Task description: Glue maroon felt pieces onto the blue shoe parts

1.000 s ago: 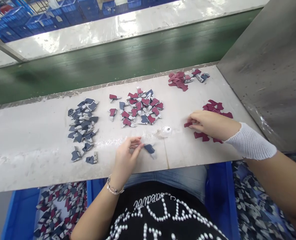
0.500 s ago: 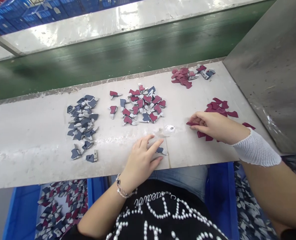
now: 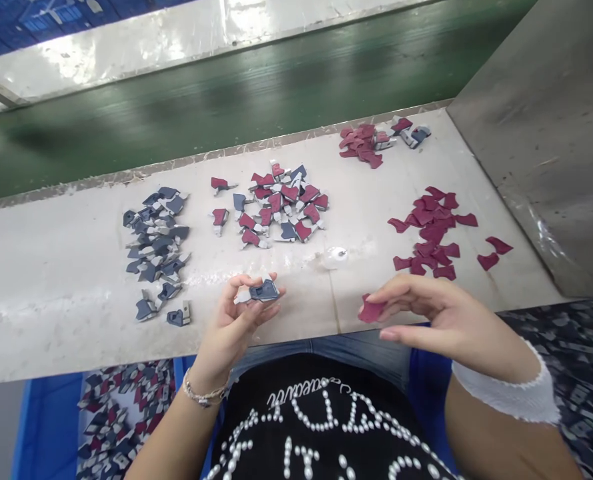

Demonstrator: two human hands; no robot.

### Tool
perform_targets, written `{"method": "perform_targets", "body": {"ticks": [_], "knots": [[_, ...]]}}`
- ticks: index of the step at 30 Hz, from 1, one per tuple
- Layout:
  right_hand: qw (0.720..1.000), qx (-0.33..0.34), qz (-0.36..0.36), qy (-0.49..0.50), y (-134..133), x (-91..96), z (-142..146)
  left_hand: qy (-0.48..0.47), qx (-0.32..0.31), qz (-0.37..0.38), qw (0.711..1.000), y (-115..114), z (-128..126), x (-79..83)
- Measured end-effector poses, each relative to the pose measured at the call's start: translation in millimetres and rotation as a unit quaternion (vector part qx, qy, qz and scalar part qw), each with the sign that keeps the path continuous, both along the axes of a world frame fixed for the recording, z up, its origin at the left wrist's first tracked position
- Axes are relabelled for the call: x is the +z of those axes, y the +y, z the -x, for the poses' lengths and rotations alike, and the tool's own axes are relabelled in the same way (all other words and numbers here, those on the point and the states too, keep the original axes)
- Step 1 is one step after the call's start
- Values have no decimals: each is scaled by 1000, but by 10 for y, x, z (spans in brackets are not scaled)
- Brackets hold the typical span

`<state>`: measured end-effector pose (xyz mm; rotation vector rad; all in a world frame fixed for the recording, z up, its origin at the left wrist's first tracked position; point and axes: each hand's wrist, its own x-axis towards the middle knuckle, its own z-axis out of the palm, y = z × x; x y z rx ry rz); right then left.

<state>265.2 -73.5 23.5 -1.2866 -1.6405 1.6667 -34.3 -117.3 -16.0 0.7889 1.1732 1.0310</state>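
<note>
My left hand (image 3: pixel 243 310) grips a dark blue-grey plastic part (image 3: pixel 265 291) with a light grey tab, raised over the front of the bench. In the fingers of my right hand (image 3: pixel 421 310) is a small maroon plate (image 3: pixel 371 309), its thumb standing apart below. Beyond that hand lies a pile of loose maroon plates (image 3: pixel 433 230). Parts with maroon or blue-grey faces and light tabs form a middle cluster (image 3: pixel 276 200). On the left is a pile of dark blue-grey parts (image 3: pixel 156 233).
The white bench (image 3: pixel 66 280) ends at a metal panel (image 3: pixel 546 133) on the right. A green belt (image 3: pixel 226 113) runs behind it. At the back are more maroon plates (image 3: pixel 360 143). Below the front edge stands a blue bin (image 3: pixel 41 427) holding mixed parts.
My left hand has lifted the blue-grey part off the bench and moved left with it. My right hand has come back from the maroon pile toward me, carrying a maroon plate.
</note>
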Motion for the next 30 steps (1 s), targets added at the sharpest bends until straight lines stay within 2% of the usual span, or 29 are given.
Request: {"method": "perform_targets", "body": {"ticks": [6,9,12,14,18,22,25,30], "knots": [[1000,18,20,16,-57,-8,172,-21,-37,-17,999,-70,-11,-90],[996,36,-8,-76,-38,-72,246,-23,-37,-27,999,-85,-62,-115],[977,12,-69,-203,-14,-192,301,2,-1,-37,999,-92,-110,-147],[967,-3,-94,-238,-19,-268,347,37,29,-48,998,-95,-118,-184],[966,21,-125,-225,-118,-351,581,99,61,-69,991,-88,-80,-268],[960,81,-168,-207,-249,-404,1010,145,96,-93,980,-56,-42,-306],[953,100,-189,-215,-283,-463,1281,163,116,-101,975,-36,-30,-291],[951,100,-193,-219,-246,-507,1393,180,122,-105,970,-46,7,-272]]}}
